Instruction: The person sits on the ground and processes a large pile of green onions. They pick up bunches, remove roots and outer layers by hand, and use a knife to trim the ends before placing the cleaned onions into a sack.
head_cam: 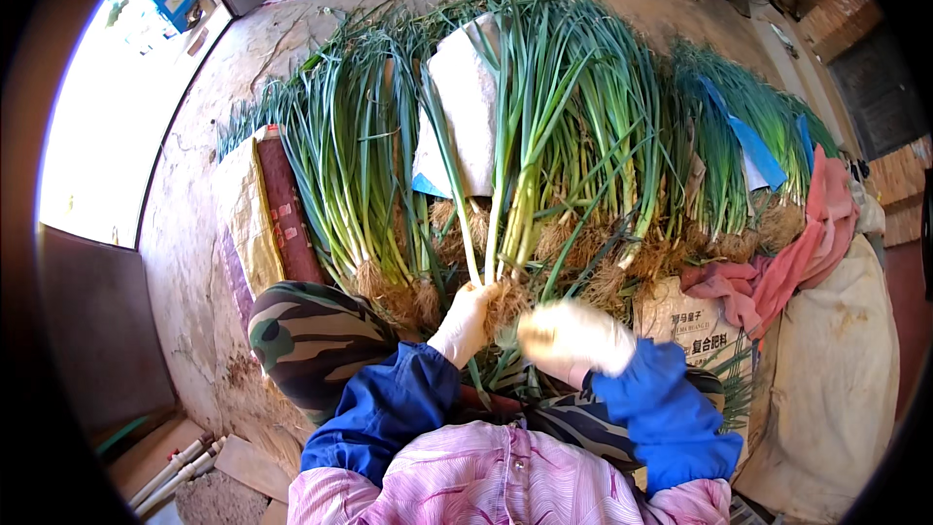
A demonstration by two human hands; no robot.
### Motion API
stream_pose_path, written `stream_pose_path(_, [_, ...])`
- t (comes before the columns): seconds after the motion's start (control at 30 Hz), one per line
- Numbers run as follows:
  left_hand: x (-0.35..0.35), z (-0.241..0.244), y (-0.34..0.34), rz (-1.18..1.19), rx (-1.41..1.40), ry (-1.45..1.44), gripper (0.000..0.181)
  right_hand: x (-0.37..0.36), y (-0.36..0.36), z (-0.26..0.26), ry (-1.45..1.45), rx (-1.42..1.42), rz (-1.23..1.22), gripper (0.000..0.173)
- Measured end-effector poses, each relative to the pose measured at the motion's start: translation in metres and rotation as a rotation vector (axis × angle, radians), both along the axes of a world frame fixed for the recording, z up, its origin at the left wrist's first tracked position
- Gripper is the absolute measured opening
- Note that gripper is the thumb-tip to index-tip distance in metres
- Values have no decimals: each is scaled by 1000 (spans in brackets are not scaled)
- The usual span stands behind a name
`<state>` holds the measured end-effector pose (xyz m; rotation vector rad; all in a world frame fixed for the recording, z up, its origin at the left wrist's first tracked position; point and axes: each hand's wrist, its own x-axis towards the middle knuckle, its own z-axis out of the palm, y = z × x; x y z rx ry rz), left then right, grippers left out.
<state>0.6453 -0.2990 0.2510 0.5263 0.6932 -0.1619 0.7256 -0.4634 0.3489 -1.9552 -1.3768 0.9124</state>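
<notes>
My left hand [469, 317], in a pale glove, is closed around the root end of a few green onions [496, 233], whose leaves point away from me. Just right of their roots is my right hand [576, 339], also gloved and blurred; whether its fingers hold anything cannot be told. Beyond both hands lies a wide heap of green onions [612, 131] with brown, hairy roots towards me. Another bunch [342, 197] lies to the left. A white sack piece [463, 109] rests between the bunches.
Further bunches [718, 182] with blue strips lie to the right. Near them are a pink cloth [794, 248], a printed sack [689, 321] and a beige sack [838, 379]. A folded yellow sack [255, 211] lies left, by a bright doorway. White pipes [175, 474] lie at lower left.
</notes>
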Motion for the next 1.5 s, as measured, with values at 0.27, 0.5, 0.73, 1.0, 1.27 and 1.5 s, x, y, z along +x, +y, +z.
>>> stream_pose_path(0.27, [1,2,3,-7,-82,-7,24,54,9,-3,-206,-192,-399,93])
stream_pose_path(0.5, [-1,-9,12,-44,37,5,20,36,25,-51,-288,24,-348,28])
stream_pose_path(0.73, [4,-12,2,25,199,17,17,-27,-32,24,396,-117,31,12])
stream_pose_path(1.0, [-5,-15,-9,-85,319,-30,22,28,48,-26,144,-370,-894,65])
stream_pose_path(1.27, [-8,17,-2,-73,-198,69,33,33,29,-84,896,294,-945,19])
stream_pose_path(1.5, [-11,-8,-1,-129,-22,41,23,98,18,-94,-318,-3,-993,55])
